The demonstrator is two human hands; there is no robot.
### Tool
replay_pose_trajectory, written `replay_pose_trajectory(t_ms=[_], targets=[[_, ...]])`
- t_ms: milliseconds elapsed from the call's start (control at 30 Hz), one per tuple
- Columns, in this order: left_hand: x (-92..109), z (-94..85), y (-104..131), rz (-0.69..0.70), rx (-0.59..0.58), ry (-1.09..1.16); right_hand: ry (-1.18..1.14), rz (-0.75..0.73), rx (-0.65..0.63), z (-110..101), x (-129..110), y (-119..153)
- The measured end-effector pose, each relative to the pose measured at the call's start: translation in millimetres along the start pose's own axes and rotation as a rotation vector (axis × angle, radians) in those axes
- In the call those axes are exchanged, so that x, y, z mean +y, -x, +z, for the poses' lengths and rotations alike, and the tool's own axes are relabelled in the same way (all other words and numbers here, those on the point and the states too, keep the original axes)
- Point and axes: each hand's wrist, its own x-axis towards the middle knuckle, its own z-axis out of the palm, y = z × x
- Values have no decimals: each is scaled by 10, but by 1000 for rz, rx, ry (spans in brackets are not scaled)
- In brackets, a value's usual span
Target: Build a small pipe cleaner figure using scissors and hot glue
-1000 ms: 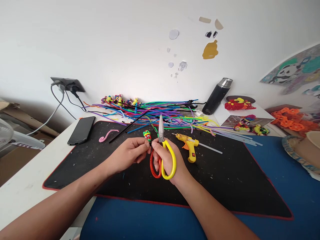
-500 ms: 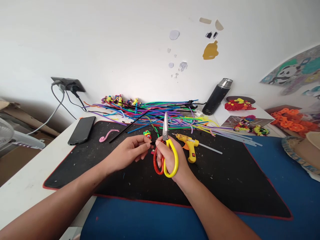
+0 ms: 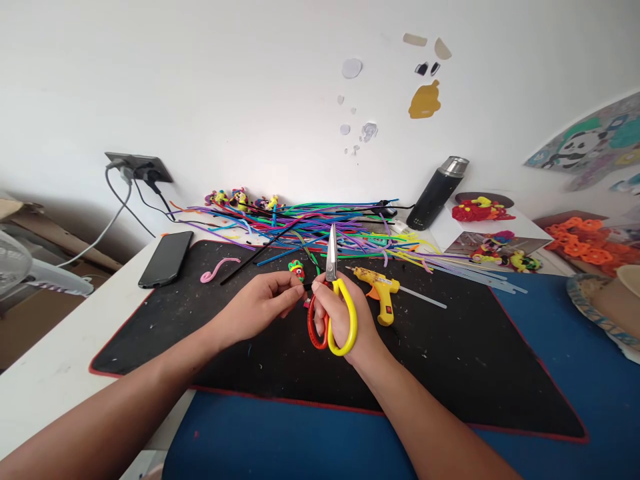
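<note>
Scissors (image 3: 342, 320) with one yellow and one red handle rest in my right hand (image 3: 354, 313), closed blades pointing up and away. My right thumb and a finger also pinch one end of a short black piece (image 3: 308, 287), which looks like pipe cleaner. My left hand (image 3: 267, 300) pinches the other end, so the piece spans the small gap between my fingertips. Just behind my left fingers is a small red figure (image 3: 297, 270) with a green and yellow top and an eye. Its lower part is hidden by my hand.
A yellow glue gun (image 3: 381, 293) lies right of my right hand on the black mat (image 3: 440, 373). Behind are many coloured pipe cleaners (image 3: 320, 223). A phone (image 3: 166, 260) and a pink curled strip (image 3: 217, 269) lie left; a black flask (image 3: 437, 193) stands back right.
The whole view has shifted slightly. My left fingers have moved a little around the black piece; my right hand keeps the scissors in the same pose.
</note>
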Motion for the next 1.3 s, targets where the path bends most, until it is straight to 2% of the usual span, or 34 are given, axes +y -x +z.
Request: replay_pose_trajectory(t_ms=[433, 533, 600, 733, 833, 1100, 1200, 1300], targets=[[-36, 21, 14, 4, 58, 3, 5, 18, -11, 11, 20, 0], [-33, -21, 8, 27, 73, -4, 5, 27, -7, 16, 3, 2], [-8, -88, 3, 27, 117, -6, 4, 28, 2, 13, -9, 3], [64, -258, 14, 0, 288, 14, 26, 25, -4, 5, -4, 14], [83, -320, 54, 7, 344, 27, 91, 58, -51, 31, 48, 30], [52, -265, 151, 22, 294, 38, 185, 38, -123, 243, 229, -84], [38, -262, 152, 34, 281, 67, 183, 37, -154, 228, 235, -82], [26, -265, 156, 35, 268, 73, 172, 51, -120, 127, 195, -34]])
